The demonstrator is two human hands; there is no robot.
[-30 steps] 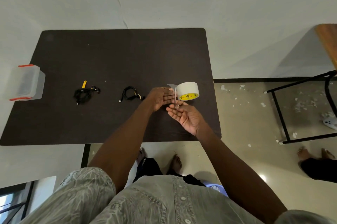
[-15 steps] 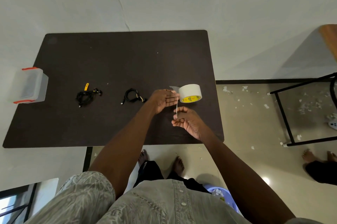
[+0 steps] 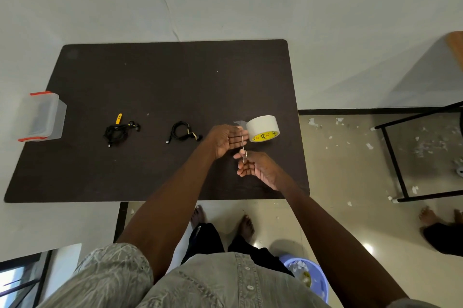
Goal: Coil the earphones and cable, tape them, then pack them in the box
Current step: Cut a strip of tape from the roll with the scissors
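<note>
A white tape roll (image 3: 262, 128) with a yellow core stands on the dark table (image 3: 160, 82) at the right. Just left of it, a thin tape strip (image 3: 242, 143) shows edge-on, stretched between my hands. My left hand (image 3: 225, 139) holds its upper end at the fingertips, and my right hand (image 3: 258, 167) pinches its lower end. A coiled black cable (image 3: 181, 131) lies left of my left hand. Black earphones (image 3: 117, 131) with a yellow tag lie further left. The clear box (image 3: 41, 117) with red latches sits at the table's left edge.
A blue bin (image 3: 309, 275) with scraps stands on the floor by my feet. A black metal frame (image 3: 398, 157) stands to the right, with another person's feet (image 3: 438, 217) close by. Paper bits litter the floor.
My right hand has drawn back toward me and closed its fingers on the strip's lower end, so the strip is longer between my hands. The view shifted slightly.
</note>
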